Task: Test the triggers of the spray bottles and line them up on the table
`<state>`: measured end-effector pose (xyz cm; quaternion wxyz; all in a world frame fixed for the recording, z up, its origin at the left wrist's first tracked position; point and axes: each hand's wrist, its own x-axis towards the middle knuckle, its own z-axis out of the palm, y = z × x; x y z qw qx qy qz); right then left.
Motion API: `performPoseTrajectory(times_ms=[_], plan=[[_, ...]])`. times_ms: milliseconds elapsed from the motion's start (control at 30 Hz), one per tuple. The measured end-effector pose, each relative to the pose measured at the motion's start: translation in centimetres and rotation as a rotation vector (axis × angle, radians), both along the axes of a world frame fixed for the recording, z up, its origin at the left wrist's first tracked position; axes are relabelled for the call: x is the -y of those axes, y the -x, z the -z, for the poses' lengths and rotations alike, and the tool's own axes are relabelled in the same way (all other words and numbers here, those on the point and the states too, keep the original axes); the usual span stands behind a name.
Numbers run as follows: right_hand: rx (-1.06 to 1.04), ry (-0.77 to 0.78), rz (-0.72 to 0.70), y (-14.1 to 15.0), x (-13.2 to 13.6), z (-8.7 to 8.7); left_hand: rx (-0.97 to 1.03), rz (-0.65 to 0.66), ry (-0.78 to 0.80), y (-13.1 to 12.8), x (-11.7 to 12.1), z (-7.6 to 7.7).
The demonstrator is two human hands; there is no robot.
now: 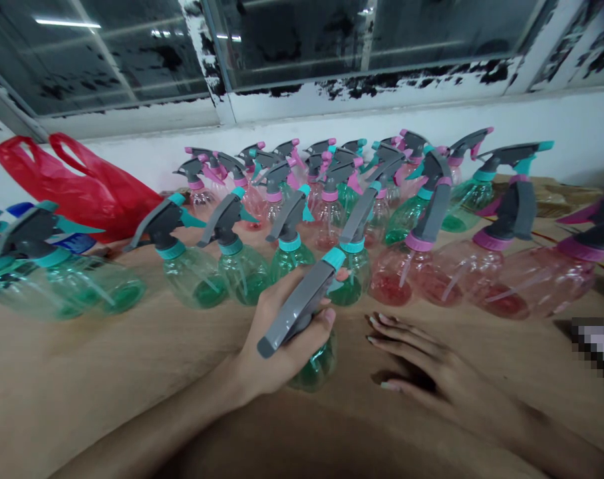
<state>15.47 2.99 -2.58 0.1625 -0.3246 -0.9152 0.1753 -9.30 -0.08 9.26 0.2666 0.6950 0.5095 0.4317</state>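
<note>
My left hand (pixel 277 332) is wrapped round the neck of a green spray bottle (pixel 318 364) with a grey and teal trigger head. The bottle stands at the near middle of the table, its nozzle pointing away from me; my fingers hide its collar and trigger. To the right, my right hand (pixel 422 366) rests palm down on the tabletop, fingers stretched out and holding nothing. Just beyond my hands runs a row of spray bottles, among them a green one (pixel 289 259) with a teal collar and a pink one (pixel 394 276) with a pink collar.
Several more spray bottles (pixel 329 216) crowd behind the front row, against the white wall. A red plastic bag (pixel 107 199) sits at the back left. Brown packages (pixel 546 196) lie at the back right, and a blurred-out object (pixel 601 346) is at the right edge.
</note>
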Motion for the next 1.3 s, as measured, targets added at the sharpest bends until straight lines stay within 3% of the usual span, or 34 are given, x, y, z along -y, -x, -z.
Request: performPoseTrajectory(times_ms=[1300], plan=[[0.045,-0.006,0.005,-0.02,-0.03,0.08,-0.022,0.009,-0.018,0.09,-0.17,0.55]])
